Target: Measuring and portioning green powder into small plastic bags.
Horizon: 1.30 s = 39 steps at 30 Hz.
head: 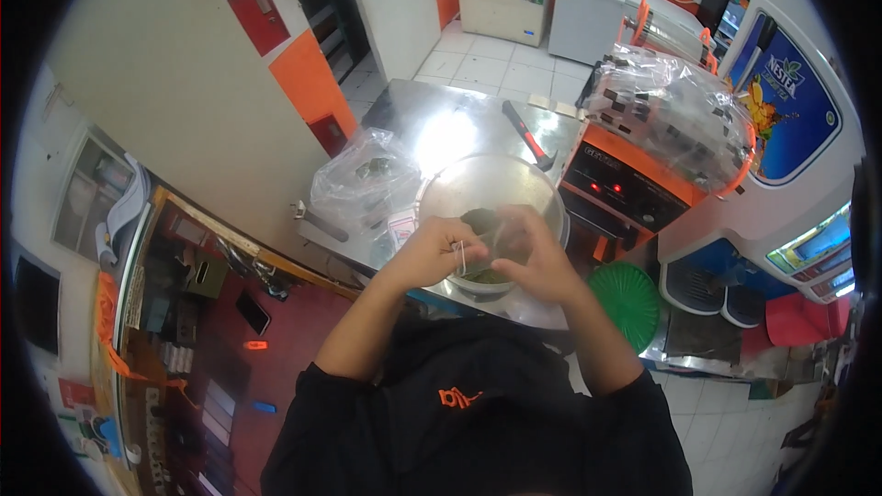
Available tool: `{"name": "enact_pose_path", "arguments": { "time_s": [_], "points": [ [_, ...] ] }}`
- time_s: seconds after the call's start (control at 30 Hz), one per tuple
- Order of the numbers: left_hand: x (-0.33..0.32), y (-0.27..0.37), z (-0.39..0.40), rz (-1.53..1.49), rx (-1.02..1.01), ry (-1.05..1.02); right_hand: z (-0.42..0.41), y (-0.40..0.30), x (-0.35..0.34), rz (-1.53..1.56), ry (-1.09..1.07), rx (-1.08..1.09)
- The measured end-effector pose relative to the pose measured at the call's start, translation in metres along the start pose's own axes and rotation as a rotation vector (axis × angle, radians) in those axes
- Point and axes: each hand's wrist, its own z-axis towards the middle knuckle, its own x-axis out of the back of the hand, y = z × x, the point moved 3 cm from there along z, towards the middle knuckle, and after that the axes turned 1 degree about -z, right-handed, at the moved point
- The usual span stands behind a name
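Both of my hands are over a round metal basin (441, 186) that holds dark green, leafy-looking matter (480, 220). The fingers of my left hand (441, 251) are pinched together, with a thin white band (460, 258) looped at their tips. My right hand (541, 258) is curled around a small, see-through plastic bag (508, 241), which is blurred; its contents cannot be made out. Left of the basin lies a larger clear plastic bag (365, 172) with something green inside. A small white packet (402, 229) with red print lies beside the basin.
A red-and-black handled hammer (529, 134) lies on the steel table (406, 107) behind the basin. An orange cup-sealing machine (623, 182), two red lights lit, stands at right under plastic. Nearby are a green ribbed plastic item (623, 306) and a drink dispenser (703, 282).
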Motion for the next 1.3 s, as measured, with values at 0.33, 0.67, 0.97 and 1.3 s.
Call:
{"name": "enact_pose_path", "arguments": {
  "time_s": [0.33, 0.67, 0.97, 1.3],
  "points": [
    [0.029, -0.044, 0.01, -0.606, 0.262, -0.082, 0.01, 0.022, -0.004, -0.005, -0.117, -0.314],
    [0.03, -0.054, 0.035, -0.721, -0.132, 0.021, 0.023, 0.045, -0.017, 0.117, -0.029, -0.489],
    [0.06, -0.06, 0.05, 0.259, -0.318, 0.055, 0.062, 0.022, -0.014, -0.7, 0.166, 0.102],
    [0.06, -0.087, 0.075, -0.003, -0.215, 0.247, 0.061, 0.203, -0.069, -0.941, -0.873, -0.719]
  ]
}}
